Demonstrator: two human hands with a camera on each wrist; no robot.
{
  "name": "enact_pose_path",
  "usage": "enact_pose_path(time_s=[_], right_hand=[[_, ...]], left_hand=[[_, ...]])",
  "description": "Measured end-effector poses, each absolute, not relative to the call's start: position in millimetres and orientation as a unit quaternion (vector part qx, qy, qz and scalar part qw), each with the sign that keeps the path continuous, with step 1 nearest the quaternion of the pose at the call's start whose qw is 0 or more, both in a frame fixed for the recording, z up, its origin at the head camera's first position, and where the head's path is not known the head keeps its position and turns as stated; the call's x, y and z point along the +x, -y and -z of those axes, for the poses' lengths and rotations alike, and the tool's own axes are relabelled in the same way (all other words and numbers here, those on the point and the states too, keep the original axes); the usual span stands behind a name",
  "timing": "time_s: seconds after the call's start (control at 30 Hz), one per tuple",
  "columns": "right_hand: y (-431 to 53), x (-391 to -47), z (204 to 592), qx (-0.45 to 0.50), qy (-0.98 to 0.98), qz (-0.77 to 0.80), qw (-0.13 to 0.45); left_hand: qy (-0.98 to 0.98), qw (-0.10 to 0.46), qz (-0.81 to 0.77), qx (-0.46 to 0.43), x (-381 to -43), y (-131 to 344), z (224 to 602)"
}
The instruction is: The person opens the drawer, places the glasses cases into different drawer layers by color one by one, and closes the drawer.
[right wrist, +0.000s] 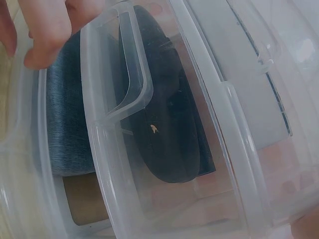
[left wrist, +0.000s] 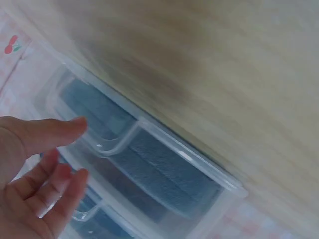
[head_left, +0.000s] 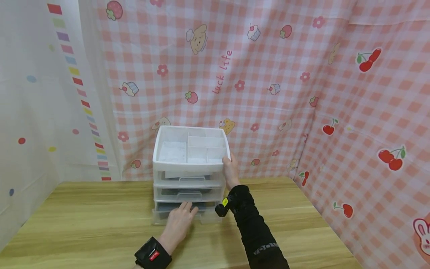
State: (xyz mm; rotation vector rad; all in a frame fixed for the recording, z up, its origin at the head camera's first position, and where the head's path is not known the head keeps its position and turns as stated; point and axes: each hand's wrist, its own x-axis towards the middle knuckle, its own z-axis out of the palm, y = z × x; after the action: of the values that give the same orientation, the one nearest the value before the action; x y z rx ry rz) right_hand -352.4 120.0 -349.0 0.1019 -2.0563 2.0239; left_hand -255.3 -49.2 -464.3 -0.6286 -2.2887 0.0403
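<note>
A white drawer organizer point(head_left: 188, 166) with three clear drawers stands on the wooden table. Its bottom drawer point(head_left: 161, 218) is pulled out a little, and a folded blue-grey cloth point(left wrist: 164, 172) lies inside. At that drawer's front is my left hand point(head_left: 179, 222), fingers loosely bent and thumb apart, fingertips right at the drawer's upper edge. The left wrist view shows nothing between thumb and fingers. My right hand point(head_left: 231, 172) grips the organizer's upper right corner, thumb at the front rim; its other fingers are partly hidden behind the side wall.
A dark oval case point(right wrist: 164, 114) with a small gold mark lies in the middle drawer. The top drawer holds a flat pale thing point(right wrist: 249, 94). On the organizer's top is a divided tray point(head_left: 206, 142). A pink checked curtain point(head_left: 201, 74) hangs behind the table point(head_left: 84, 224).
</note>
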Motion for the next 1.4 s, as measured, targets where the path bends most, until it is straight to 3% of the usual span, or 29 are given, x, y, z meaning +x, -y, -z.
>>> enact_pose_path(time_s=[0.57, 0.87, 1.0, 1.13, 1.33, 1.4], right_hand=[[-122.5, -352.9, 349.1, 0.028, 0.707, -0.694, 0.135], [-121.0, -347.7, 344.7, 0.034, 0.704, -0.698, 0.126], [-121.5, -351.1, 348.5, 0.031, 0.705, -0.697, 0.13], [-121.1, -351.2, 348.7, 0.031, 0.707, -0.693, 0.138], [-125.6, -352.4, 349.6, 0.038, 0.721, -0.681, 0.126], [-129.6, -352.3, 350.4, 0.055, 0.729, -0.674, 0.109]], left_hand=[[0.915, 0.333, 0.006, -0.225, -250.9, 52.0, 462.7], [0.93, 0.219, 0.182, -0.233, -246.1, 64.6, 446.9], [0.931, 0.177, 0.256, -0.191, -244.2, 77.5, 431.5], [0.928, 0.19, 0.289, -0.141, -244.9, 96.8, 415.1], [0.904, 0.307, 0.284, -0.092, -240.5, 133.0, 399.1], [0.906, 0.321, 0.268, -0.072, -238.4, 145.3, 398.5]])
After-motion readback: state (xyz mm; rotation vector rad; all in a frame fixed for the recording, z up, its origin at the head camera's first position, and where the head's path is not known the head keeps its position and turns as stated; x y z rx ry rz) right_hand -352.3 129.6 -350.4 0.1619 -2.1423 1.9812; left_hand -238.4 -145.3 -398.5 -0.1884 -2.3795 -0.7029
